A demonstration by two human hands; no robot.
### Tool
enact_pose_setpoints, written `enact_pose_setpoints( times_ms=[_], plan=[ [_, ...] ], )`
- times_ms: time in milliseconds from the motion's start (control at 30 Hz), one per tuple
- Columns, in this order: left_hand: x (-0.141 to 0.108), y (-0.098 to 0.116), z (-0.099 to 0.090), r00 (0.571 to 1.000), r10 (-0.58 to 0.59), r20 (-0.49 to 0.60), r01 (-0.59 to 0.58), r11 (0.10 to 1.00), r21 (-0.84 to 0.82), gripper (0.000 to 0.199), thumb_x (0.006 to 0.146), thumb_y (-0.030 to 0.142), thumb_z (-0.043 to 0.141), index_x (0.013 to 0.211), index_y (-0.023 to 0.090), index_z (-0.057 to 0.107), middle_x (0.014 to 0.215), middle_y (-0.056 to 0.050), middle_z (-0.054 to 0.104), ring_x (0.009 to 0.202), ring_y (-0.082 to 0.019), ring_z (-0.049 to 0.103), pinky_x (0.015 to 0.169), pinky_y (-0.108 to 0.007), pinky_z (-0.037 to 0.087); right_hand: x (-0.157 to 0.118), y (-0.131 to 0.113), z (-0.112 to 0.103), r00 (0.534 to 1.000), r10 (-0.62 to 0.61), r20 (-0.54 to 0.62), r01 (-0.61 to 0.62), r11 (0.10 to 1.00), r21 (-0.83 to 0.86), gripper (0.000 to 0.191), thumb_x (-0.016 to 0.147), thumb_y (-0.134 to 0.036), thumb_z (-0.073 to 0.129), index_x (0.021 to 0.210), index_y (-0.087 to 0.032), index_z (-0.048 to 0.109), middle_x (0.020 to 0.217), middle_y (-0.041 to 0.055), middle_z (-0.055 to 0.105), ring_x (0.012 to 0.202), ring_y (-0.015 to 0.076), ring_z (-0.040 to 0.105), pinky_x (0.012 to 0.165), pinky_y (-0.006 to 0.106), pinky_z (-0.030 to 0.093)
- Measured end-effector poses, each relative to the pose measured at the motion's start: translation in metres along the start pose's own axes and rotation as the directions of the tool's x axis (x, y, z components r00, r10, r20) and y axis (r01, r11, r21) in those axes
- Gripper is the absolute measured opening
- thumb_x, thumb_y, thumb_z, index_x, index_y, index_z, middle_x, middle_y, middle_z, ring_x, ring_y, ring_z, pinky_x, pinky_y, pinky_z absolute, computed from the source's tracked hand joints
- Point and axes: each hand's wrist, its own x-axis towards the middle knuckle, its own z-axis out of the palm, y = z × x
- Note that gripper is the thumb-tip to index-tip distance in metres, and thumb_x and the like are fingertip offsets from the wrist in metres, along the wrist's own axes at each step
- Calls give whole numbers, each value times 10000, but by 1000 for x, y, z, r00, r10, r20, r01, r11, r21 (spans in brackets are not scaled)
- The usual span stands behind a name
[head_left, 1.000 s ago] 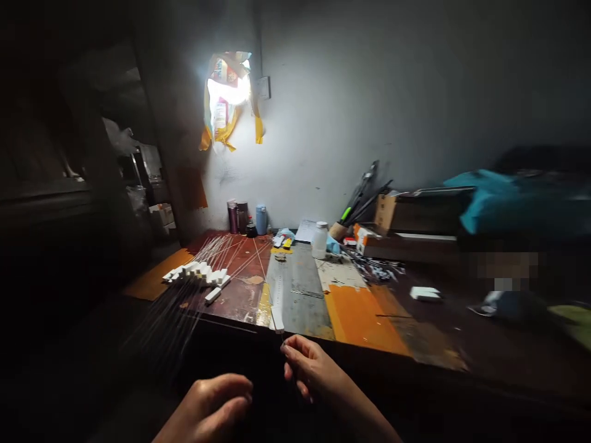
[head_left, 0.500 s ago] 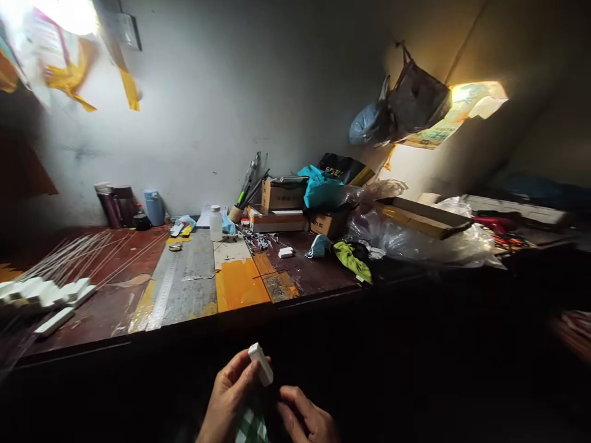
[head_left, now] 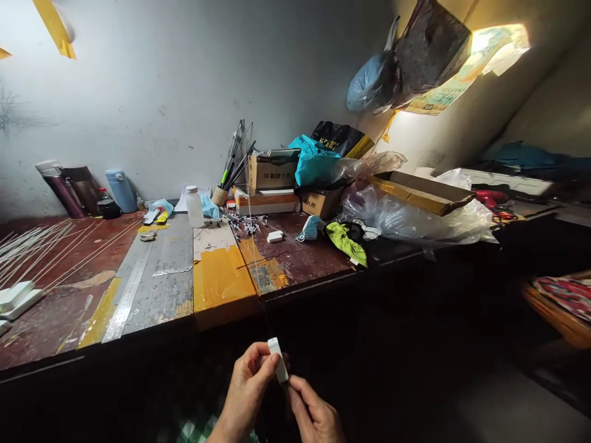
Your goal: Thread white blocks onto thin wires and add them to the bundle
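Note:
My left hand (head_left: 245,387) pinches a small white rectangular block (head_left: 277,362) between thumb and fingers, in front of the bench edge. A thin, pale line, perhaps a wire, rises from near the top of the block. At its lower end, my right hand (head_left: 317,411) has thumb and forefinger pressed together, touching or nearly touching the block. What those fingertips hold, if anything, is hidden. Similar white blocks (head_left: 22,303) lie at the bench's left end, with long thin rods or wires (head_left: 87,249) running from them.
The bench (head_left: 305,261) carries a metal ruler (head_left: 130,298), a white bottle (head_left: 194,208), another white block (head_left: 274,237), a face mask (head_left: 309,228) and a yellow-green cloth (head_left: 346,243). Cardboard boxes (head_left: 272,172) and plastic bags (head_left: 409,215) crowd its back. A stool (head_left: 563,301) with patterned fabric stands right.
The view has swung to the right, so the bench items appear farther left. My right fingers have come up against the lower end of the block, which stays in my left hand.

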Motion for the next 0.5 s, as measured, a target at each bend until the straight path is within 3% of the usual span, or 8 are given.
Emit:
enact_pose_setpoints(
  times_ms=[233, 500],
  plan=[
    [17, 5, -2, 993, 59, -104, -56, 998, 29, 292, 680, 451, 760, 739, 178, 672, 692, -32, 696, 650, -158, 591, 633, -238, 437, 22, -8, 5, 998, -45, 47, 47, 998, -47, 341, 927, -478, 429, 1007, -214, 629, 713, 34, 628, 613, 163, 610, 588, 201, 488],
    [36, 5, -14, 974, 89, -209, -76, 995, 67, 312, 661, 450, 770, 674, 158, 662, 642, -23, 653, 620, -147, 557, 604, -236, 414, 17, 10, 9, 995, -64, 80, 76, 985, -157, 414, 959, -481, 353, 991, -207, 662, 537, -2, 565, 497, 149, 561, 537, 207, 445]
  ],
)
